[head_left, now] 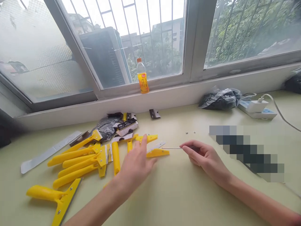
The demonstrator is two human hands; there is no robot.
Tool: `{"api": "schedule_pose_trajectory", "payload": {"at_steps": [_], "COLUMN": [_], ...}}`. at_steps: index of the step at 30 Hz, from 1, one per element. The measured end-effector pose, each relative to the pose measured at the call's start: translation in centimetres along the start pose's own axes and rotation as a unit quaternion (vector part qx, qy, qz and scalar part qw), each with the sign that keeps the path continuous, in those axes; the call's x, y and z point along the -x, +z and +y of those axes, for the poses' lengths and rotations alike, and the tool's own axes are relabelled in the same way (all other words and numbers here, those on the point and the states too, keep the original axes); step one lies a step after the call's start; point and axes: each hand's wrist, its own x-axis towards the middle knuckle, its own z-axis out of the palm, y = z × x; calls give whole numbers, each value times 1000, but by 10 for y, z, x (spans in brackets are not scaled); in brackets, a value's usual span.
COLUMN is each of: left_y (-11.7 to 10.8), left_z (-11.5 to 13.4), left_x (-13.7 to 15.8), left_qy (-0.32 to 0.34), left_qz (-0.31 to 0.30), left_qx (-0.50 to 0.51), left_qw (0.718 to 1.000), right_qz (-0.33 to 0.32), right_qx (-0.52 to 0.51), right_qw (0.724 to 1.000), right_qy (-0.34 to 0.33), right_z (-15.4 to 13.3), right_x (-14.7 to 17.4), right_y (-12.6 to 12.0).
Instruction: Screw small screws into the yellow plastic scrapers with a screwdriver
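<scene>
While pinched in closed right hand [204,156] fingers, thin screwdriver [175,147] lying level, tip pointing left at yellow scraper head [157,153]; left hand [136,163] open, holding nothing.

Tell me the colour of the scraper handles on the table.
Bright yellow scraper handles, clearest in the head view, by the left hand.

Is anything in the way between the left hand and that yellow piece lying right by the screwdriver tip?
Nothing visible blocks it. The left hand hovers open just beside the yellow scraper piece, with only bare table between them. The right hand holds the thin screwdriver, whose tip points at the piece from the other side.
</scene>
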Motion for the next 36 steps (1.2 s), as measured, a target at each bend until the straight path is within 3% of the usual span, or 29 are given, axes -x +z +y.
{"api": "schedule_pose_trajectory", "payload": {"at_steps": [9, 17, 23, 31, 36], "left_y": [-1, -8, -11, -10, -15], "left_z": [-9, -14, -13, -12, -5], "left_x": [-28, -59, -71, -56, -46], "left_qy": [65, 18, -21, -25, 16], "left_qz": [-42, -113, -175, -116, -86], "left_qx": [-7, 70, 110, 75, 26], "left_qw": [997, 991, 978, 990, 996], "right_qz": [23, 68, 51, 60, 53], "right_qx": [5, 25, 53, 53, 46], "right_qw": [1000, 997, 997, 996, 997], "right_qy": [8, 25, 32, 25, 15], "right_z": [-3, -6, -6, -6, -6], "right_x": [-1, 2, 2, -3, -2], "right_y": [-2, -5, -6, -13, -11]}}
